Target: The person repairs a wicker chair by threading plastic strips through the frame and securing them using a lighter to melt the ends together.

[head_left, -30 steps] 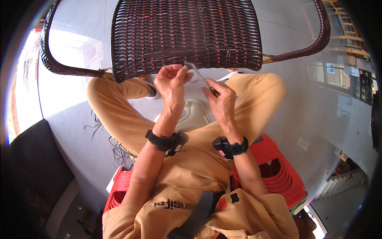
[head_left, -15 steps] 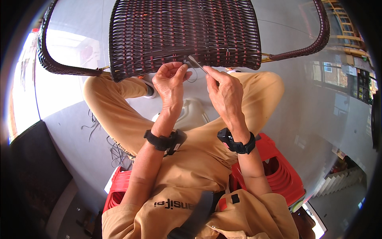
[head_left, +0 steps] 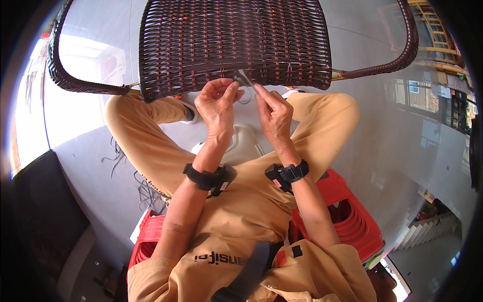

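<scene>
In front of me is the edge of a dark brown and red woven wicker chair panel [head_left: 234, 43]. My left hand [head_left: 216, 105] is just below that edge, thumb and index finger pinched together on something too small to make out. A thin grey strand [head_left: 246, 100] hangs in a loop beside those fingertips. My right hand [head_left: 275, 115] is closed round a slim, flat metal tool [head_left: 245, 77], whose kind I cannot tell. The tool slants up and left, its tip by the panel edge and close to my left fingertips.
Curved wicker-wrapped arms [head_left: 63, 75] flank the panel. A pale rounded object [head_left: 243, 141] sits on the floor between my legs. Loose dark strands [head_left: 146, 194] lie at left. Red plastic stools [head_left: 347, 211] are beneath me, and a dark panel [head_left: 48, 201] stands at far left.
My right hand and wrist have moved left, nearer my left hand, and the fingers sit a little lower. The tool's tip stays near the same place. My left hand has barely shifted.
</scene>
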The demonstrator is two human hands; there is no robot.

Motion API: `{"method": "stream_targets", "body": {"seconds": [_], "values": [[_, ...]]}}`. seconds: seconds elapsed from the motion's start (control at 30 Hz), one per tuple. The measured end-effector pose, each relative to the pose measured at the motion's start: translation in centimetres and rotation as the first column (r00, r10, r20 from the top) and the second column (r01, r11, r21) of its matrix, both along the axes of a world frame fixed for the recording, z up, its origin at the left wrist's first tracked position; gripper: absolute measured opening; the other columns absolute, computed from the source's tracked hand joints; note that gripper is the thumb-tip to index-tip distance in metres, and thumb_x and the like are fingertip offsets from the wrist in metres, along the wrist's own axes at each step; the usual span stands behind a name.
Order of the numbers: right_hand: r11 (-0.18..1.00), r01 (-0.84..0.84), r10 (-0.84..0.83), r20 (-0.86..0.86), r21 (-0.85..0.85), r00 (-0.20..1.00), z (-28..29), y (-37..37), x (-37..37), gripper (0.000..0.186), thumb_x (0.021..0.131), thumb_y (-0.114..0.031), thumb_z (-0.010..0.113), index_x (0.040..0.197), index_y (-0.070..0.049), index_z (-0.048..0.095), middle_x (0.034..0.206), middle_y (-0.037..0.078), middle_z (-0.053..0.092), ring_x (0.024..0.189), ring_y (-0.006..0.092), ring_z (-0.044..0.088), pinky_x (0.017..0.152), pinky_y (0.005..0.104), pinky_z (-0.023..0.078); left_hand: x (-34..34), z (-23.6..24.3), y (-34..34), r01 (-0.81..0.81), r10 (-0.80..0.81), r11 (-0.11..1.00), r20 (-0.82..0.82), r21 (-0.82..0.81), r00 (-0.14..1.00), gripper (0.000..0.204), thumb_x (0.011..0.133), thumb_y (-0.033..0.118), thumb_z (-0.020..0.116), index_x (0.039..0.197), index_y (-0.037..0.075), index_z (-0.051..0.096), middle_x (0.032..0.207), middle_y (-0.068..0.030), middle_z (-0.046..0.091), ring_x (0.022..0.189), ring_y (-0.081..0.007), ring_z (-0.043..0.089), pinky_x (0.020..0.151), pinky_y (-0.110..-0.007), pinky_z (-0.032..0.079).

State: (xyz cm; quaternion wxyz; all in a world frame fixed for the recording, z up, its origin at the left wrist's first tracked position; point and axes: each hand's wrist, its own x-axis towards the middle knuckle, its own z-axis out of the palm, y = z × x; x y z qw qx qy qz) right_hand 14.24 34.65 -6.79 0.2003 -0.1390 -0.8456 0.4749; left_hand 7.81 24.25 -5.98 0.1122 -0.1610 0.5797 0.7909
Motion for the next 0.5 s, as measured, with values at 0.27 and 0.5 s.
{"method": "stream_targets", "body": {"seconds": [0.27, 0.5], "values": [[0.999, 0.024, -0.02, -0.131, 0.028, 0.991, -1.4, 0.0, -0.3, 0.026, 0.084, 0.001, 0.058, 0.108, -0.005, 0.065, 0.064, 0.007, 0.053, 0.052, 0.0129, 0.048, 0.049, 0.0263, 0.04, 0.2, -0.1, 0.2, -0.025, 0.025, 1.0, -0.018, 0.001, 1.0, 0.012, 0.079, 0.001, 0.067, 0.086, -0.007, 0.061, 0.075, -0.0075, 0.063, 0.063, -0.0127, 0.062, 0.06, -0.022, 0.054], [0.998, 0.022, -0.013, -0.154, 0.057, 0.988, -2.0, 0.1, -0.3, 0.027, 0.083, 0.002, 0.059, 0.108, -0.006, 0.065, 0.064, 0.006, 0.053, 0.052, 0.0124, 0.048, 0.049, 0.0261, 0.04, 0.2, -0.2, 0.5, -0.044, 0.044, 0.999, -0.038, 0.004, 0.998, 0.011, 0.079, 0.001, 0.067, 0.084, -0.006, 0.061, 0.074, -0.007, 0.063, 0.063, -0.0126, 0.062, 0.06, -0.022, 0.053]]}}
